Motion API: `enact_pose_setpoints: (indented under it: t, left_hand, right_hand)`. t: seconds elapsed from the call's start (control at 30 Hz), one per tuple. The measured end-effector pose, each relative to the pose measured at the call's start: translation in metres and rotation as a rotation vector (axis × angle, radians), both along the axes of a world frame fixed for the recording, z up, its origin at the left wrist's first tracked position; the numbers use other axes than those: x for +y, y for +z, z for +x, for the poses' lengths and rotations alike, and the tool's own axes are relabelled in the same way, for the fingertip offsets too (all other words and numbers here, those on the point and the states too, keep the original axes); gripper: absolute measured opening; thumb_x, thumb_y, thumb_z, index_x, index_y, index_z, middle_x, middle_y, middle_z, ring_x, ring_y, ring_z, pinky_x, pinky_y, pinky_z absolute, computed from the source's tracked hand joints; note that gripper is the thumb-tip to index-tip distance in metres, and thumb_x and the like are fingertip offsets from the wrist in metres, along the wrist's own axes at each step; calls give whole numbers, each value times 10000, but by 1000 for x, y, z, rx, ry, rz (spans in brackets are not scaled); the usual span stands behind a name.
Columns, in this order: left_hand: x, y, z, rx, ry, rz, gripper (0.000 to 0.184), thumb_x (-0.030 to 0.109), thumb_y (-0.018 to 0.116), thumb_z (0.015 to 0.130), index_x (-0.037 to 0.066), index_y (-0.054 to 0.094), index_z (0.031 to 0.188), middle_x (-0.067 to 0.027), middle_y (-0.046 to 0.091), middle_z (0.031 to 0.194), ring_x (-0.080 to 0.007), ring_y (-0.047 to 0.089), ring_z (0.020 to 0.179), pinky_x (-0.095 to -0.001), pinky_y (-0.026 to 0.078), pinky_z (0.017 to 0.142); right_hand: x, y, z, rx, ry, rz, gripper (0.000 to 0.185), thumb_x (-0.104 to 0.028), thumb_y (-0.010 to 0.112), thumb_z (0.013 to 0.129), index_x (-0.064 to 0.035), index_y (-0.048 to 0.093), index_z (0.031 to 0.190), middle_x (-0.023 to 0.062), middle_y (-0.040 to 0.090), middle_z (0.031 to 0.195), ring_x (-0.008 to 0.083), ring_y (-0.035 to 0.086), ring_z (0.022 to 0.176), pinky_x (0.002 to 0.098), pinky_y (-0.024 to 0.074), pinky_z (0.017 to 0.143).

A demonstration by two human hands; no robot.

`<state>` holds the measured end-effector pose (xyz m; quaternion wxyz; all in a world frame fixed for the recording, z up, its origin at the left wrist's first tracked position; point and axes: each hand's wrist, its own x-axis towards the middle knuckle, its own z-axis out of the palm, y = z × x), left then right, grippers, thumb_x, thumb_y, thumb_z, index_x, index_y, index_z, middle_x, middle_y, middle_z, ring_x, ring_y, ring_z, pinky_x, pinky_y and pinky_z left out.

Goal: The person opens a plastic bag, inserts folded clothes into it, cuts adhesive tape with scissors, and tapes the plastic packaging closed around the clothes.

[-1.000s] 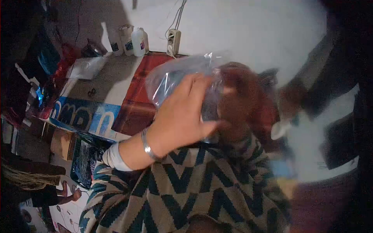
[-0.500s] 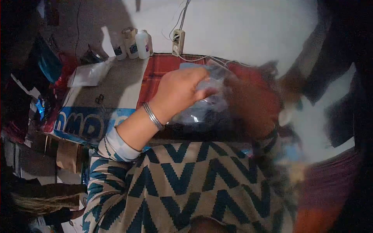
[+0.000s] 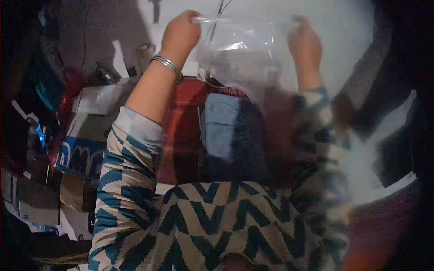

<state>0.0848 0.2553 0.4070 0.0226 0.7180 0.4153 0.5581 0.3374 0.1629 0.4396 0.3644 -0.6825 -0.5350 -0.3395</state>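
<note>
We'd just raised clear bag (image 3: 239,58) to far side; left hand (image 3: 183,34) pinched its left corner; right hand (image 3: 306,45) blurred, couldn't tell grip; so folded denim (image 3: 221,119) showed nearer us, on red cloth (image 3: 184,101).

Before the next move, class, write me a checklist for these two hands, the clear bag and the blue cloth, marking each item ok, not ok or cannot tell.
1. Left hand grips the clear bag: ok, fingers closed at its upper edge.
2. Right hand grips the bag: cannot tell; fingertips and plastic blur together.
3. Bag raised in front of the person: ok.
4. Bag mouth open: cannot tell; the plastic is too blurred.
5. Blue cloth lies on the red cloth: ok.
6. Hands off the blue cloth: ok, both are raised away from it.
</note>
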Motion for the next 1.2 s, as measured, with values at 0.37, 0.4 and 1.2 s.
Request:
enact_pose_setpoints:
  t: [0.37, 0.4, 1.2]
  left_hand:
    - [35, -120, 36, 629, 33, -206, 274, 154, 551, 780, 98, 622, 1040, -161, 632, 977, -336, 620, 881, -436, 493, 774]
    - [19, -140, 46, 645, 40, -179, 274, 154, 551, 780, 98, 622, 1040, -161, 632, 977, -336, 620, 881, -436, 493, 774]
    - [160, -426, 16, 609, -628, -78, 259, 299, 529, 819, 63, 623, 871, -206, 625, 878, -340, 629, 793, -456, 495, 712]
  right_hand:
    - [71, -98, 96, 237, 157, -565, 190, -171, 543, 802, -68, 572, 959, 187, 604, 829, 357, 606, 822, 467, 474, 709]
    - [36, -126, 87, 171, 177, -500, 243, -202, 553, 808, -55, 552, 1002, 199, 613, 875, 369, 604, 851, 469, 469, 734]
    - [145, -442, 176, 621, 532, -897, 373, -372, 529, 866, -34, 625, 990, 147, 624, 911, 294, 591, 888, 391, 455, 775]
